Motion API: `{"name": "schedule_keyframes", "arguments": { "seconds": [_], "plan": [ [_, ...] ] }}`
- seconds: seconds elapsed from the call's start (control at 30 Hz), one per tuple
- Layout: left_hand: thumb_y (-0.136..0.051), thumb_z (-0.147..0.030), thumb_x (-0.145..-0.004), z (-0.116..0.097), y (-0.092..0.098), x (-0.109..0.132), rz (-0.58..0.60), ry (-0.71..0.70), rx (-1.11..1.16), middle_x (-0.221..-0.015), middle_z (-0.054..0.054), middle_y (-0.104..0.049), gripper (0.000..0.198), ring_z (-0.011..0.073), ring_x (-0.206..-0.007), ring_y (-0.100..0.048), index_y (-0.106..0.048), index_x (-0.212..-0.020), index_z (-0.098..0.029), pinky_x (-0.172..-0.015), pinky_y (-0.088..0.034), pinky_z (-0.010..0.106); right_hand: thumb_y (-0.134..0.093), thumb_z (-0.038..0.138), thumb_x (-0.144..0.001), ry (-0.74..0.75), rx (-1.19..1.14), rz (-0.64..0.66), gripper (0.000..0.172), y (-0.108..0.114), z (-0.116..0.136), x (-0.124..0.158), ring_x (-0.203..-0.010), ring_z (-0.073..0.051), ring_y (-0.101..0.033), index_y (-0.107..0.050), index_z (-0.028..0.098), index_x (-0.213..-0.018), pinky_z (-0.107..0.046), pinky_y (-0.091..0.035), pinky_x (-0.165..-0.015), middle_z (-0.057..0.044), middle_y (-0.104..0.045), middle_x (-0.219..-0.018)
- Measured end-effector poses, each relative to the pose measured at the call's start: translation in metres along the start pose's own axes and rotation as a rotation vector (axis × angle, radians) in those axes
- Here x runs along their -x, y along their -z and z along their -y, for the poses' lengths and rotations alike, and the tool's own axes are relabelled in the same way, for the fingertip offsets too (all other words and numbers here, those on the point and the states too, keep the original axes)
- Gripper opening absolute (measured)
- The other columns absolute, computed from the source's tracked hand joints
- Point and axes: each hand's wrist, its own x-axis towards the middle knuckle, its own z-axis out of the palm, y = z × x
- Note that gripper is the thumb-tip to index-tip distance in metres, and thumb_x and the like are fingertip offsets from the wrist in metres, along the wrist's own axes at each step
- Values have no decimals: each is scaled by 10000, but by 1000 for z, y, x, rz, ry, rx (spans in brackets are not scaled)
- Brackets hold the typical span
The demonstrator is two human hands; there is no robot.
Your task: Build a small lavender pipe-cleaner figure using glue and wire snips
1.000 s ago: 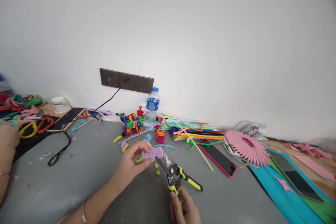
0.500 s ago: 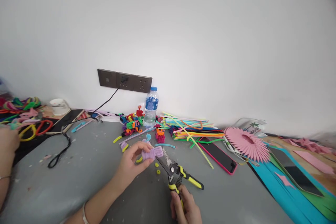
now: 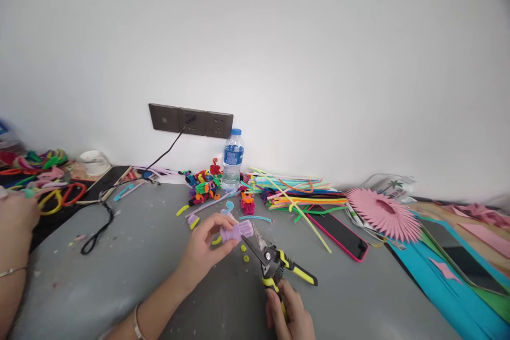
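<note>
My left hand (image 3: 205,247) pinches a small purple pipe-cleaner figure (image 3: 236,231) just above the grey table (image 3: 131,271). My right hand (image 3: 289,314) grips one handle of yellow-and-black cutting pliers (image 3: 274,264). Their jaws are apart and point up-left at the right end of the purple figure. Two small yellow offcuts (image 3: 244,253) lie on the table just below the figure.
A water bottle (image 3: 232,160) stands by the wall under a socket strip (image 3: 190,121). Pipe cleaners (image 3: 297,195) are piled behind, with a pink-cased phone (image 3: 338,232) and a pink paper fan (image 3: 383,214) to the right. Another person's hand (image 3: 16,218) is at the left edge.
The view has shifted slightly, so everything sits a little further right. My hands keep the same hold on the purple figure and the pliers.
</note>
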Motion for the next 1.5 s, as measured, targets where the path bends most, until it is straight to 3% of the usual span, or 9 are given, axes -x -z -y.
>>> {"name": "schedule_keyframes", "arguments": {
  "seconds": [0.27,0.57,0.93,1.5],
  "plan": [
    [-726,-157,-789,4,1,0,6,-14,-10,-983,40,-684,146,169,-1011,-659,-623,-881,-204,-925,-529,286,-402,684,-909,-4,22,0,498,4,6,1,-554,-226,-533,-566,259,-708,-276,-405,-553,3,-546,-463],
    [-729,-166,-782,-1,-1,-2,-2,-38,-19,-950,52,-696,135,190,-981,-676,-624,-861,-197,-890,-554,311,-433,566,-949,45,85,118,419,13,2,-3,-561,-202,-553,-574,242,-723,-254,-420,-554,-1,-585,-527],
    [-724,-169,-800,4,1,-1,33,-54,-27,-972,36,-674,146,176,-1024,-656,-622,-898,-207,-926,-530,304,-428,623,-918,-25,39,72,460,13,18,0,-533,-189,-499,-488,247,-659,-260,-370,-516,4,-543,-532],
    [-741,-241,-792,-2,0,-1,39,-76,-61,-955,66,-683,149,207,-1001,-657,-620,-867,-198,-897,-546,347,-426,639,-914,-53,30,91,462,16,23,1,-580,-206,-506,-549,238,-721,-272,-369,-567,4,-568,-519]
  ]
}}
